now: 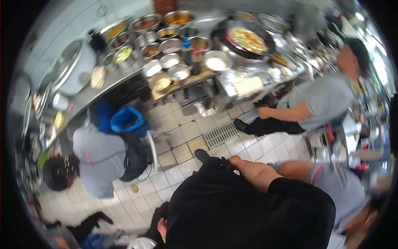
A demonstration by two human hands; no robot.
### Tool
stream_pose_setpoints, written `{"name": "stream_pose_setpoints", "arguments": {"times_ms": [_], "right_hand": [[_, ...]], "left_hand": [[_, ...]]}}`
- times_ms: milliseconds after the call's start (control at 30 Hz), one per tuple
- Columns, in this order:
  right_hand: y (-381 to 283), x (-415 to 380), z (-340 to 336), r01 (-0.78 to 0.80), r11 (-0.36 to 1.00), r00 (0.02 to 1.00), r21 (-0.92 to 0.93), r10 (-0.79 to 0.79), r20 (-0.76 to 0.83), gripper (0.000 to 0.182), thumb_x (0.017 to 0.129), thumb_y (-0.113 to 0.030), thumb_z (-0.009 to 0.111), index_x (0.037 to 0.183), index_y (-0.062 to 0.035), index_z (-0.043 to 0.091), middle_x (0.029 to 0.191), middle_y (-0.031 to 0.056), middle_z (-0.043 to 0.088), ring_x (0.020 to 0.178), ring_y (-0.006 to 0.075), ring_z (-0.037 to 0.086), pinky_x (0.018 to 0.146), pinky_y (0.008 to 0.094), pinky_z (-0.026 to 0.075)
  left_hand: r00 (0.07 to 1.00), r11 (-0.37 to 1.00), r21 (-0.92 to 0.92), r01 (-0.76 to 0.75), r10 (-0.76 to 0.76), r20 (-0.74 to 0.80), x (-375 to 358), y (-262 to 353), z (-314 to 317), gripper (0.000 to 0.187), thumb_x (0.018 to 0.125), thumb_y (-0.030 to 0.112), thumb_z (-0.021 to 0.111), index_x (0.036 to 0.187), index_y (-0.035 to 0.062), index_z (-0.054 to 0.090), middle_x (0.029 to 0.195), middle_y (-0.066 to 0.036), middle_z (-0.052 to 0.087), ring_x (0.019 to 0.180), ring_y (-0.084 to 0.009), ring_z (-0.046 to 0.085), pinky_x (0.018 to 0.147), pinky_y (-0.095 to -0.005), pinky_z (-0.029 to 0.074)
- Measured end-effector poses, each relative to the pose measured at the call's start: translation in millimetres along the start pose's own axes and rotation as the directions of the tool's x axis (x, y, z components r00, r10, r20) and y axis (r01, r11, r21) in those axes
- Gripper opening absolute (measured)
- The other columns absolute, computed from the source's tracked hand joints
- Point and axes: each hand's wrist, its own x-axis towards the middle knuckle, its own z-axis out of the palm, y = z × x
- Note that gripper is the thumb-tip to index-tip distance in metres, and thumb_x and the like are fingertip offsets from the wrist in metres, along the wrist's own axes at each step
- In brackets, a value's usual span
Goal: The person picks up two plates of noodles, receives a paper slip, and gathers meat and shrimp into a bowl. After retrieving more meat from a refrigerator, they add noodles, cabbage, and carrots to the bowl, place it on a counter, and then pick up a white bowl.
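Note:
My right hand [235, 161] hangs low in front of my body, beside the dark cloth of my trousers. Its fingers are blurred and partly hidden, so whether it holds anything does not show. At the lower left, my left hand [162, 227] is only partly visible beside my black shirt [248, 211]; its finger position cannot be made out. Neither hand is near the counter. Beneath me one dark shoe [202, 156] stands on the tiled floor [166, 180].
A wok of food [248, 40] sits on the stove beside several metal bowls [216, 62]. A blue-lined bin [128, 119] stands by a person in grey [99, 159]. Another person [319, 101] is at right, a third [340, 191] close beside me. A drain grate [226, 132] crosses the floor.

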Motion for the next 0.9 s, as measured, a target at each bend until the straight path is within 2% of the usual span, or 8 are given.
{"name": "stream_pose_setpoints", "arguments": {"times_ms": [33,67,100,133,167,300,467,900], "right_hand": [[23,21,-4,-0.046,0.992,0.999,0.115,0.047,-0.009,0.019,0.078,-0.024,0.063,0.095,-0.0148,0.067,0.076,0.0052,0.063,0.064,0.0187,0.060,0.054,0.0381,0.049],[18,37,-35,-0.276,0.681,0.957,0.678,0.264,0.123,0.020,0.080,-0.025,0.063,0.098,-0.0156,0.065,0.081,0.0044,0.063,0.068,0.0188,0.062,0.056,0.0375,0.049],[15,54,-64,-0.306,0.055,0.851,0.951,0.464,0.247,0.020,0.083,-0.026,0.062,0.101,-0.0164,0.063,0.086,0.0035,0.063,0.072,0.0190,0.063,0.057,0.0369,0.050],[10,60,-108,-0.278,0.188,0.914,0.942,0.354,0.200,0.019,0.086,-0.026,0.059,0.103,-0.0167,0.060,0.091,0.0016,0.062,0.074,0.0184,0.061,0.059,0.0367,0.049],[-8,64,-149,-0.299,0.353,0.925,0.887,0.336,0.178,0.018,0.087,-0.024,0.058,0.103,-0.0166,0.061,0.091,-0.0008,0.062,0.075,0.0155,0.060,0.059,0.0348,0.048],[-75,115,-225,-0.222,0.573,0.964,0.789,0.008,0.266,0.021,0.089,-0.028,0.061,0.106,-0.0168,0.060,0.097,-0.0043,0.062,0.081,0.0124,0.058,0.065,0.0273,0.045],[-227,159,-241,-0.072,0.806,0.865,0.587,-0.242,0.439,0.029,0.090,-0.032,0.062,0.114,-0.0170,0.058,0.107,-0.0032,0.060,0.094,0.0138,0.057,0.071,0.0287,0.045],[-608,156,-181,0.462,0.848,0.490,0.259,-0.488,0.723,0.034,0.087,-0.029,0.065,0.117,-0.0133,0.059,0.097,0.0013,0.061,0.077,0.0120,0.057,0.060,0.0252,0.043]], "left_hand": [[0.999,0.995,-0.096,-0.009,0.005,-0.048,-5,5,11,0.022,0.090,0.021,0.060,0.106,0.0065,0.059,0.085,-0.004,0.059,0.072,-0.0133,0.054,0.064,-0.0260,0.047],[0.995,0.981,-0.190,-0.027,0.009,-0.097,-15,15,27,0.021,0.091,0.024,0.060,0.105,0.0084,0.059,0.087,-0.001,0.057,0.072,-0.0120,0.053,0.063,-0.0253,0.047],[0.989,0.959,-0.279,-0.054,0.014,-0.145,-31,34,51,0.020,0.092,0.027,0.060,0.103,0.0103,0.059,0.088,0.001,0.056,0.072,-0.0107,0.052,0.062,-0.0247,0.046],[0.935,0.966,-0.257,-0.003,-0.089,-0.344,-81,105,115,0.017,0.093,0.026,0.058,0.103,0.0112,0.059,0.084,0.002,0.057,0.067,-0.0092,0.052,0.058,-0.0246,0.046],[0.970,0.975,-0.186,-0.120,0.075,-0.230,-81,102,99,0.018,0.093,0.021,0.055,0.108,0.0116,0.060,0.079,0.002,0.059,0.064,-0.0091,0.053,0.055,-0.0235,0.045],[0.861,0.957,-0.096,-0.275,0.201,-0.467,-118,143,84,0.031,0.092,0.010,0.050,0.122,0.0074,0.056,0.090,0.000,0.063,0.071,-0.0087,0.056,0.058,-0.0204,0.044],[0.731,0.909,0.014,-0.416,0.344,-0.589,-168,181,47,0.042,0.084,0.000,0.049,0.125,0.0069,0.056,0.108,-0.006,0.061,0.088,-0.0109,0.055,0.076,-0.0232,0.045],[0.465,0.837,0.043,-0.546,0.345,-0.815,-240,183,-24,0.048,0.083,-0.001,0.053,0.130,0.0060,0.051,0.114,-0.009,0.059,0.092,-0.0143,0.056,0.082,-0.0265,0.046]]}}
